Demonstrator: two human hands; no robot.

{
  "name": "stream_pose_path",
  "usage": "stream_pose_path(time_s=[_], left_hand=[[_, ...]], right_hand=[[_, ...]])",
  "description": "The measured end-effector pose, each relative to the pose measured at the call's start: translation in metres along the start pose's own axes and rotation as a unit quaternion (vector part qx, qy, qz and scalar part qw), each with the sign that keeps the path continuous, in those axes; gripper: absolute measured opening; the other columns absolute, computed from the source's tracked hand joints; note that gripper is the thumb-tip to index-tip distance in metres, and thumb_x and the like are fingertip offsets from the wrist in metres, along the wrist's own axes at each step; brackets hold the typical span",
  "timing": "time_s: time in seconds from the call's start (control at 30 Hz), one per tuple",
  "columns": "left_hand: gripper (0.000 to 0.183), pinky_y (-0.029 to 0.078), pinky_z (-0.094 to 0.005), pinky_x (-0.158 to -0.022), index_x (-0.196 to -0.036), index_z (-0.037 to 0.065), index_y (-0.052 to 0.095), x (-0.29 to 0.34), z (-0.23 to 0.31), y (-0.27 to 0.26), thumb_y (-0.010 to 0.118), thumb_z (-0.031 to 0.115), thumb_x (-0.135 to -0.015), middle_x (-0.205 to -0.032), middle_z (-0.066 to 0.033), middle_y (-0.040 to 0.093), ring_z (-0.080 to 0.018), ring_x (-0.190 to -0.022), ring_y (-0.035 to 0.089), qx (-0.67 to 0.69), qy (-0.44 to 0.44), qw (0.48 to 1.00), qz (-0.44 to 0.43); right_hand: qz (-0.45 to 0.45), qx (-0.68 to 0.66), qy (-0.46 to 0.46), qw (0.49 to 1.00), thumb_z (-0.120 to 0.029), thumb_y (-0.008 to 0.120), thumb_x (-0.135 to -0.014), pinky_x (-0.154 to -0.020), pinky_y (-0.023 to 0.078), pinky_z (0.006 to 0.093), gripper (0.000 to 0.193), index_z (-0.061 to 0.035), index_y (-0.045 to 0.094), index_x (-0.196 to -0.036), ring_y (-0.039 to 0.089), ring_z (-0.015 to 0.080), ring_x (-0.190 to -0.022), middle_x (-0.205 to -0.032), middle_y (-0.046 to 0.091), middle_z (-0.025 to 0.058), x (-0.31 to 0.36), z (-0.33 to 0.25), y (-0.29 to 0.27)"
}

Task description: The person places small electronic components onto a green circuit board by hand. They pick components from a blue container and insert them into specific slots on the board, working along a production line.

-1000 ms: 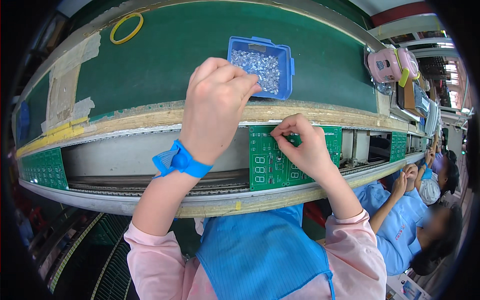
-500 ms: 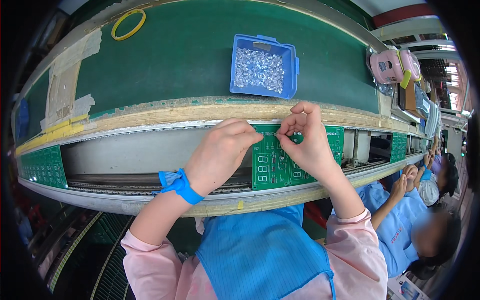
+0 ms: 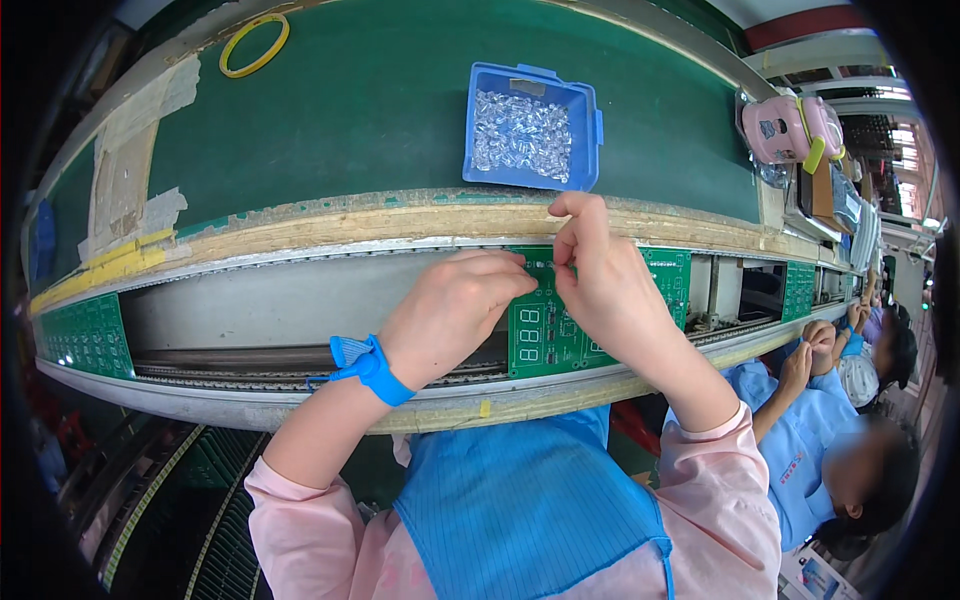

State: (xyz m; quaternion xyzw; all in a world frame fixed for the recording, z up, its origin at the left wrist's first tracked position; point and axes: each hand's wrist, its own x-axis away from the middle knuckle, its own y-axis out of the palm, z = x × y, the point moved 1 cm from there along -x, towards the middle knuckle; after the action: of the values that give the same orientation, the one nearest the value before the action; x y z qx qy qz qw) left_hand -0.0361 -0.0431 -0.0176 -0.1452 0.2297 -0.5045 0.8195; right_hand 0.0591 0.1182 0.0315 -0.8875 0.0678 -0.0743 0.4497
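Note:
A green circuit board [image 3: 529, 362] with white digit outlines lies across the conveyor rails in front of me. At its far left corner, the fingers of my left hand [image 3: 455, 312] are pressed together. My right hand [image 3: 610, 290] hangs over the middle of the board, thumb and forefinger brought together near the far edge. Any small part in either hand is too small or hidden to make out. My right hand covers much of the board's middle. Beyond the board stands a blue bin [image 3: 588, 178] holding many small clear plastic pieces [image 3: 520, 135].
A yellow tape ring [image 3: 226, 60] lies far left on the green bench [image 3: 350, 100]. More boards sit on the rails, one at left [image 3: 85, 335], one at right [image 3: 798, 290]. A pink container [image 3: 775, 130] stands far right. A co-worker in blue [image 3: 790, 450] sits at right.
My right hand has turned over the board, its fingertips now lower and more hidden. My left hand has shifted slightly right, its fingertips now over the board's corner.

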Motion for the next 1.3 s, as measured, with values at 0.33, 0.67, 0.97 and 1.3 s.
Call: stream_pose_path(time_s=[0.33,0.67,0.97,1.3], left_hand=[[0.023,0.056,-0.0402,-0.089,-0.098,0.002,0.073,0.001,0.0,0.002,0.065,-0.005,-0.078,-0.103,-0.0142,0.072,-0.0307,-0.104,0.068,-0.016,-0.014,1.0,0.003],[0.021,0.057,-0.0396,-0.088,-0.097,0.001,0.073,0.002,-0.002,0.004,0.066,-0.004,-0.078,-0.102,-0.0139,0.072,-0.0304,-0.103,0.069,-0.016,-0.002,1.0,0.013],[0.022,0.057,-0.0394,-0.088,-0.095,0.001,0.073,0.002,-0.002,0.004,0.065,-0.006,-0.076,-0.102,-0.0146,0.072,-0.0309,-0.102,0.069,-0.019,0.006,0.999,0.025],[0.021,0.056,-0.0396,-0.087,-0.093,0.0,0.072,0.008,-0.007,0.005,0.067,-0.004,-0.073,-0.1,-0.014,0.072,-0.0303,-0.102,0.068,-0.029,0.059,0.997,0.032]], right_hand=[[0.016,-0.007,0.019,1.0,0.013,0.057,-0.081,-0.066,0.052,0.0459,0.047,-0.0001,0.039,-0.123,0.066,0.0402,-0.077,-0.085,0.063,0.0204,0.007,-0.001,0.005],[0.061,0.008,-0.023,0.998,0.01,0.054,-0.086,-0.066,0.052,0.0455,0.031,0.0025,0.04,-0.113,0.064,0.039,-0.077,-0.084,0.061,0.0192,0.012,0.007,0.013],[0.01,0.113,-0.085,0.99,0.013,0.052,-0.08,-0.071,0.052,0.0433,0.026,0.0039,0.039,-0.101,0.061,0.0378,-0.085,-0.094,0.057,0.0201,0.015,0.004,0.012],[0.086,0.008,-0.046,0.995,0.013,0.065,-0.084,-0.063,0.055,0.0378,0.036,0.0009,0.036,-0.101,0.069,0.0335,-0.073,-0.087,0.064,0.0165,0.02,0.016,0.021]])
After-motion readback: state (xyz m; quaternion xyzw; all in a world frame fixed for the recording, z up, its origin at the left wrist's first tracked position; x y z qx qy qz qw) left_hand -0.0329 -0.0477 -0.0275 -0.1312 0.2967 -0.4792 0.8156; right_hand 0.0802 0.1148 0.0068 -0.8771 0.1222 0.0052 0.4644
